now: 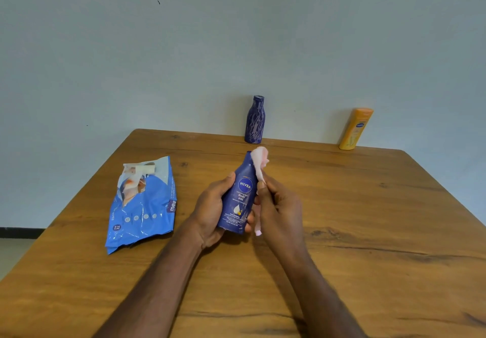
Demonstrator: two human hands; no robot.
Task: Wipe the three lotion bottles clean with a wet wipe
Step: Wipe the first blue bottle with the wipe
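Note:
My left hand [210, 211] grips a dark blue Nivea lotion bottle [240, 195] above the middle of the wooden table, its label facing me and its cap end pointing away. My right hand [278, 208] pinches a pale pink wet wipe [260, 160] against the bottle's right side; the wipe drapes over the cap end and a corner shows below the hand. A second, scuffed dark blue bottle [254, 120] stands upright at the table's far edge by the wall. An orange-yellow lotion bottle [355, 129] stands at the far right edge, leaning toward the wall.
A blue wet wipe pack [142, 206] lies flat on the left part of the wooden table [368, 219], its flap torn open. A pale wall rises right behind the table. The floor shows past the table's left edge.

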